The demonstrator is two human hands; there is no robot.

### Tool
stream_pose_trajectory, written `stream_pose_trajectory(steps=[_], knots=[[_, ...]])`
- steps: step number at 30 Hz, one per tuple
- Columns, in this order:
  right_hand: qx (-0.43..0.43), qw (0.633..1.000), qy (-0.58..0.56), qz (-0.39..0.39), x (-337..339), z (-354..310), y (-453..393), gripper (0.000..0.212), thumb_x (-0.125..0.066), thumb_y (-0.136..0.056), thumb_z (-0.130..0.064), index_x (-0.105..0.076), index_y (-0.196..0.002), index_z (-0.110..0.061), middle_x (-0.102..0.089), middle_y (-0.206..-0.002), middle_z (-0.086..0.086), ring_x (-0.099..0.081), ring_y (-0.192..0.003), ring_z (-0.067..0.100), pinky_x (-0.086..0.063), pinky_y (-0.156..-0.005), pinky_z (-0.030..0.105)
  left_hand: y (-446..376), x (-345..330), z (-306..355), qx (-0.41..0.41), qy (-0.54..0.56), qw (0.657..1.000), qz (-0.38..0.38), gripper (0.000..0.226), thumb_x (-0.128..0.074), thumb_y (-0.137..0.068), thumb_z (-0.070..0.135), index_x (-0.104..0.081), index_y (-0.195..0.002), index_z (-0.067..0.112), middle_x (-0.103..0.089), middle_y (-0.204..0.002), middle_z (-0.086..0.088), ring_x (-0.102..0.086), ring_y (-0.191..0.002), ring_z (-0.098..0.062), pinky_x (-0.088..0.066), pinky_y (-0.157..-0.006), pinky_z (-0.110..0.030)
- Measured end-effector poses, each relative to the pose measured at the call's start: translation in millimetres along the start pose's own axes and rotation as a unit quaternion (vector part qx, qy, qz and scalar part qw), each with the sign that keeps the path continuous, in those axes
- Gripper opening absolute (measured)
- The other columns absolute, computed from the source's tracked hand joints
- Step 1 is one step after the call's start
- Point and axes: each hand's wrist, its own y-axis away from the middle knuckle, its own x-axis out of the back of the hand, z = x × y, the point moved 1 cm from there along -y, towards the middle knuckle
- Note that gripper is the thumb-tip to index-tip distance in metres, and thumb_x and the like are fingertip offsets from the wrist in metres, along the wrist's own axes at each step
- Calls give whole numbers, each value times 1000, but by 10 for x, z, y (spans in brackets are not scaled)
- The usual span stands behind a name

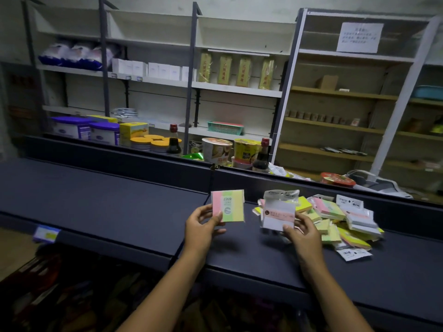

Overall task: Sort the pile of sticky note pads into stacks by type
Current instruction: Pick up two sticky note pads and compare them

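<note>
My left hand (202,227) pinches a square pad striped pink, green and yellow (229,206), marked 2209, and holds it upright above the dark shelf (107,200). My right hand (302,232) grips a white pad with a pink band in a clear packet (279,213), also raised off the shelf. Right of that hand lies the pile of sticky note pads (335,221): pink-green-yellow ones, plain yellow ones and white packeted ones, overlapping and tilted.
The dark shelf has a raised back wall (143,161). Behind it stand tubs, soy sauce bottles (173,142) and noodle cups (217,149). Further back are white and wooden shelf units. A price tag (45,233) sticks to the shelf's front edge.
</note>
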Motion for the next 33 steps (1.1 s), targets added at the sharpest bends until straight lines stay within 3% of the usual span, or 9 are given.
stream_pose_trajectory(steps=[7, 16, 26, 33], knots=[[28, 997, -60, -32, -1272, -327, 454, 37, -58, -90, 15, -55, -123, -1, -67, -104, 10, -66, -86, 9, -59, -67, 19, -202, 1332, 982, -57, -63, 996, 4, 26, -69, -89, 5, -61, -113, 1, -70, -103, -13, -70, -71, -20, -59, -56, -27], [37, 989, -97, -107, -2864, -564, 705, 35, -62, -90, 9, -56, -122, -6, -69, -106, 6, -68, -93, 15, -59, -68, 19, -426, 2732, 1643, -84, -95, 989, 76, 25, -71, -88, 9, -62, -112, 7, -72, -103, -9, -73, -75, -21, -61, -59, -30], [36, 978, -116, -168, -4034, -435, 428, 37, -62, -90, 7, -56, -123, -7, -69, -108, 8, -69, -95, 14, -59, -70, 21, -997, 3481, 1879, -108, -118, 978, 136, 24, -70, -88, 6, -61, -110, 8, -71, -103, -9, -73, -68, -16, -59, -55, -26], [41, 976, -115, -178, -4404, -351, 202, 36, -63, -89, 8, -57, -122, -6, -70, -108, 8, -69, -96, 17, -59, -70, 22, -1377, 3662, 1904, -116, -121, 975, 145, 22, -70, -88, 5, -62, -108, 8, -71, -104, -11, -72, -70, -19, -58, -55, -26]])
